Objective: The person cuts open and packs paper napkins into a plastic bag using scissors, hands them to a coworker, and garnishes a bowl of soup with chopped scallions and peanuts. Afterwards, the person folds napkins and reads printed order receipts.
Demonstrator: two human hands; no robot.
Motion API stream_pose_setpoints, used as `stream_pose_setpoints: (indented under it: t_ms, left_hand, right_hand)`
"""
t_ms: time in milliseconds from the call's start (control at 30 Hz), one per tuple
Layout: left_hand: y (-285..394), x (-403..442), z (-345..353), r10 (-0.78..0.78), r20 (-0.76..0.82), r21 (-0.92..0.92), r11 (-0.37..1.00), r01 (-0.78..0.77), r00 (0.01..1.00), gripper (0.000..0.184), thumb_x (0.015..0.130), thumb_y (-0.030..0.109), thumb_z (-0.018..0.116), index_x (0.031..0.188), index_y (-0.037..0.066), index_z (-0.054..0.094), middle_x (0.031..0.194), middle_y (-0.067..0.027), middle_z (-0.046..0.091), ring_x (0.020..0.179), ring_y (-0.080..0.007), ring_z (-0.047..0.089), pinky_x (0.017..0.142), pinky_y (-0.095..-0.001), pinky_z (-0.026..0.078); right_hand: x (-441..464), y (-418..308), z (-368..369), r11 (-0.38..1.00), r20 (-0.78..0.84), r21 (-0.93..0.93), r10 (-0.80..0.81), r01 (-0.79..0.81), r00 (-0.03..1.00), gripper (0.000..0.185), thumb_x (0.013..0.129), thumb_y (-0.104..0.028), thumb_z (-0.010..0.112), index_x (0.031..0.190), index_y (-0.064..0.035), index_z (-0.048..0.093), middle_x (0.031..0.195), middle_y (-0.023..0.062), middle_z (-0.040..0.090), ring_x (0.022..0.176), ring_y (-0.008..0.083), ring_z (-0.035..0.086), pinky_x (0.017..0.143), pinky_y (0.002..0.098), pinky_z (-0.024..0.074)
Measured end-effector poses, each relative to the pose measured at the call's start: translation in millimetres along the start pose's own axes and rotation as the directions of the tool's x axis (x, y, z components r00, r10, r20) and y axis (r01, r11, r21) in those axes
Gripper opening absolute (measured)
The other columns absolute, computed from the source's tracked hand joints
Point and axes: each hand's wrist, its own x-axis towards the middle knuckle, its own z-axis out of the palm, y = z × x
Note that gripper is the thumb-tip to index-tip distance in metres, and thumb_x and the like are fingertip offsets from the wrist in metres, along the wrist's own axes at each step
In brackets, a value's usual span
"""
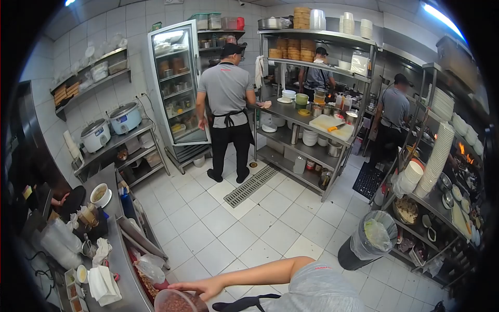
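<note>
My right arm reaches left across the bottom of the head view. My right hand (200,287) is closed over the rim of a clear round plastic tub (165,297). Reddish-brown, grainy-looking food (182,303) lies in the tub, whose lower part is cut off by the frame edge. Just beyond my fingers, a clear plastic bag (150,268) rests above reddish-brown contents beside the metal counter. My left hand is out of sight.
A steel counter (118,249) with napkins (103,285) and a white bowl (100,195) runs along the left. A lined bin (366,242) stands right, near crowded shelves. One co-worker (227,99) stands by the glass-door fridge (175,86); others work farther back.
</note>
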Motion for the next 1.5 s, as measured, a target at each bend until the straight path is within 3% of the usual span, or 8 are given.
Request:
stream_pose_setpoints:
  t_ms: [33,133,200,700,967,1133,1400,1500]
  left_hand:
    - [-7,13,-1,0.007,0.006,-0.011,1.0,-0.007,1.0,0.041,0.092,0.023,0.051,0.124,-0.003,0.051,0.129,-0.0157,0.048,0.122,-0.0257,0.044,0.103,-0.0341,0.032]
    - [-27,51,-8,0.028,0.017,-0.048,0.998,-0.027,0.999,0.041,0.091,0.022,0.051,0.123,-0.003,0.052,0.129,-0.0154,0.048,0.122,-0.0256,0.044,0.103,-0.0339,0.032]
    - [-37,77,-18,0.056,0.026,-0.063,0.997,-0.054,0.998,0.04,0.091,0.021,0.051,0.122,-0.004,0.053,0.128,-0.0152,0.049,0.122,-0.0255,0.044,0.103,-0.0338,0.032]
    - [-96,180,-111,0.101,-0.174,-0.297,0.943,-0.15,0.979,0.026,0.088,0.012,0.06,0.112,0.0,0.062,0.119,-0.0096,0.053,0.118,-0.0215,0.046,0.102,-0.033,0.033]
    - [-94,222,-133,0.12,-0.428,-0.083,0.982,-0.171,0.896,0.025,0.089,0.013,0.058,0.109,-0.001,0.062,0.114,-0.009,0.055,0.114,-0.0235,0.048,0.1,-0.0338,0.033]
    - [-73,310,-160,0.265,-0.388,0.408,0.908,-0.094,0.883,0.015,0.083,0.01,0.066,0.096,0.002,0.066,0.088,-0.0088,0.056,0.084,-0.0222,0.055,0.075,-0.031,0.044]
    - [-68,378,-162,0.292,-0.551,0.413,0.909,-0.048,0.782,0.012,0.079,0.007,0.069,0.09,0.003,0.068,0.088,-0.0057,0.056,0.086,-0.0201,0.053,0.077,-0.0288,0.043]
    - [-64,384,-161,0.211,-0.631,0.322,0.947,0.004,0.747,0.013,0.077,0.007,0.071,0.089,0.003,0.068,0.088,-0.006,0.055,0.085,-0.0198,0.054,0.077,-0.0282,0.043]
  right_hand:
    - [10,14,-19,0.92,0.044,0.369,0.129,-0.136,0.991,0.088,0.071,0.001,0.049,0.149,-0.0118,0.01,0.154,0.0115,0.013,0.142,0.0264,0.014,0.104,0.0391,0.0311]
    - [42,81,-69,0.832,-0.019,0.465,0.352,-0.304,0.936,0.057,0.092,-0.028,0.043,0.143,-0.0087,0.029,0.142,0.0101,0.038,0.132,0.0211,0.035,0.098,0.037,0.038]
    - [79,102,-77,0.74,0.034,0.622,0.3,-0.255,0.953,0.073,0.093,-0.062,0.027,0.136,-0.0048,0.042,0.13,0.0099,0.052,0.12,0.0193,0.048,0.098,0.0333,0.0385]
    - [249,134,-146,0.795,0.36,0.256,0.449,-0.55,0.818,0.065,0.099,-0.049,0.019,0.135,0.0006,0.041,0.134,0.0128,0.047,0.124,0.0199,0.043,0.107,0.0322,0.0308]
    - [321,197,-190,0.829,0.532,0.213,0.346,-0.517,0.773,0.056,0.099,-0.045,0.033,0.134,-0.0027,0.043,0.132,0.0096,0.047,0.123,0.0171,0.041,0.105,0.0301,0.0299]
    - [374,225,-247,0.852,0.673,0.19,0.249,-0.488,0.696,0.058,0.097,-0.042,0.043,0.14,-0.0041,0.035,0.14,0.0099,0.039,0.127,0.0169,0.037,0.106,0.0305,0.0275]
    - [417,268,-295,0.796,0.8,0.327,0.054,-0.509,0.598,0.071,0.095,-0.049,0.042,0.146,-0.0046,0.019,0.149,0.0098,0.024,0.138,0.0218,0.024,0.112,0.0341,0.0191]
    - [423,293,-290,0.732,0.796,0.338,0.113,-0.592,0.594,0.065,0.097,-0.051,0.035,0.141,-0.0039,0.033,0.142,0.0084,0.035,0.131,0.0186,0.032,0.109,0.0316,0.0237]
